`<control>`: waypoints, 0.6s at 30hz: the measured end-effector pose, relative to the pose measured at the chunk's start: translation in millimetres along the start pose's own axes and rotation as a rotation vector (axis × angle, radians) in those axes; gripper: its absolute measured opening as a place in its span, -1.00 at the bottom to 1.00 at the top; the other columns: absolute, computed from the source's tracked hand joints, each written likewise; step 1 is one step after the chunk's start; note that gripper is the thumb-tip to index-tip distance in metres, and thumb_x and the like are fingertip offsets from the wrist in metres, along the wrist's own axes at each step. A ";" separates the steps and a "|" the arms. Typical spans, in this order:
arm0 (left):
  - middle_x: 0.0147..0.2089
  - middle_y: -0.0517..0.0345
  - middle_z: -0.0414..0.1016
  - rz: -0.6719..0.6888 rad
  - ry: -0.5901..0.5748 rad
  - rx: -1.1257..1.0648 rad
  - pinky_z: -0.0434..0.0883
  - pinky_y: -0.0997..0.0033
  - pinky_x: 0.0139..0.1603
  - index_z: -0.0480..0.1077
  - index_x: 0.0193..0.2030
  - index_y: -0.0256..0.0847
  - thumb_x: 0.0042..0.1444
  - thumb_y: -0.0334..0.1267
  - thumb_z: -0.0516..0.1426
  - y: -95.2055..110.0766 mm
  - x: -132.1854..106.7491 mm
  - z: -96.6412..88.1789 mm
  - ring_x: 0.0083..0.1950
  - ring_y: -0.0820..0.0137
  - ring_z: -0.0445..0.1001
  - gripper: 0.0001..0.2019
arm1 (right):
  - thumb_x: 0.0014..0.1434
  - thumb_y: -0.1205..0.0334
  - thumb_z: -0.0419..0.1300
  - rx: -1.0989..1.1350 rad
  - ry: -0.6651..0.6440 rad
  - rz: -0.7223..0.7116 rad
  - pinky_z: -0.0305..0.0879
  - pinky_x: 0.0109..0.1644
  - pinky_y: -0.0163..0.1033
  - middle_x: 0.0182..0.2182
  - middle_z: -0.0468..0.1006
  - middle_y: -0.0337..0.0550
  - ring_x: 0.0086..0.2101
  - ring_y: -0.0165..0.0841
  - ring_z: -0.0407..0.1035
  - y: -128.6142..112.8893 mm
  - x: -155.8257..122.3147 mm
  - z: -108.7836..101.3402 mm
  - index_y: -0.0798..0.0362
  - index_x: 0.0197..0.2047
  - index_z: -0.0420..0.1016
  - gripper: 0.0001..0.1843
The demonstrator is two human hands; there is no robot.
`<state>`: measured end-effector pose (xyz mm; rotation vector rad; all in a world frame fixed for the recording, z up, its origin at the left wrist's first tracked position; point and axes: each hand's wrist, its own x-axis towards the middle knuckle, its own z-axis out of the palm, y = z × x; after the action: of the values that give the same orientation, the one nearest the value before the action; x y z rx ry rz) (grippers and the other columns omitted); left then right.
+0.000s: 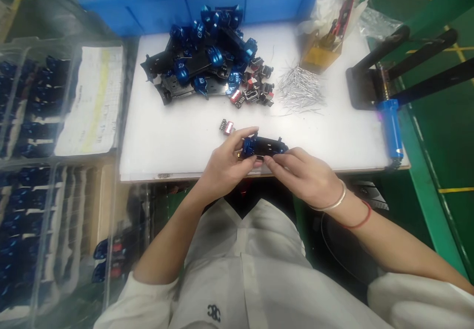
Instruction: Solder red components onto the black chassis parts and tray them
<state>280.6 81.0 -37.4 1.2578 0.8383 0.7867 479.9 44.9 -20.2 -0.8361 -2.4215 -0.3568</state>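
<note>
Near the front edge of the white board, a small black toy-car chassis (267, 146) with blue ends is held between both hands. My left hand (231, 162) has thumb and fingers closed around its left end. Fingers of my right hand (298, 173) are pinched at its front long side, by the right end. A thin metal pin (260, 157) shows along that side between the fingertips. Just beyond my left hand lies a loose red and silver small part (226, 127). Farther back are a pile of black and blue chassis (207, 60) and several red and black small parts (255, 89).
Loose metal pins (300, 89) lie heaped beside a yellow box (321, 52). A blue bin (259, 5) spans the back. At right is a black stand (361, 89) and a blue-handled tool (391, 131). Clear trays with parts and a paper sheet (92, 102) are left.
</note>
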 end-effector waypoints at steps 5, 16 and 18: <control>0.09 0.07 0.50 0.011 0.020 0.037 0.59 0.28 0.08 0.32 0.26 -0.09 0.16 -0.36 0.19 -1.6 -1.1 1.3 0.07 0.25 0.56 -0.50 | 0.23 0.61 0.15 0.010 0.006 0.023 0.32 -0.48 -0.17 -0.48 0.46 -0.11 -0.47 -0.29 0.29 -2.6 -3.5 3.3 0.26 -0.05 0.42 -0.76; 0.07 0.11 0.52 0.036 0.030 0.126 0.59 0.23 0.09 0.36 0.24 -0.05 0.15 -0.36 0.18 -0.5 -2.4 0.6 -0.01 0.26 0.59 -0.52 | 0.23 0.59 0.15 -0.069 -0.032 0.015 0.39 -0.42 -0.20 -0.44 0.50 -0.08 -0.48 -0.33 0.27 -3.1 -1.6 -1.7 0.21 -0.14 0.48 -0.82; 0.07 0.11 0.52 0.043 0.027 0.129 0.58 0.22 0.09 0.37 0.23 -0.05 0.16 -0.35 0.19 -0.3 -2.4 0.4 0.00 0.26 0.59 -0.52 | 0.24 0.59 0.15 -0.069 -0.031 0.024 0.40 -0.43 -0.21 -0.42 0.50 -0.08 -0.48 -0.33 0.27 -3.4 -2.1 -1.2 0.20 -0.13 0.47 -0.81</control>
<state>279.9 78.7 -37.4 1.3854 0.8977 0.7957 479.6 40.7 -20.7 -0.9060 -2.4376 -0.4230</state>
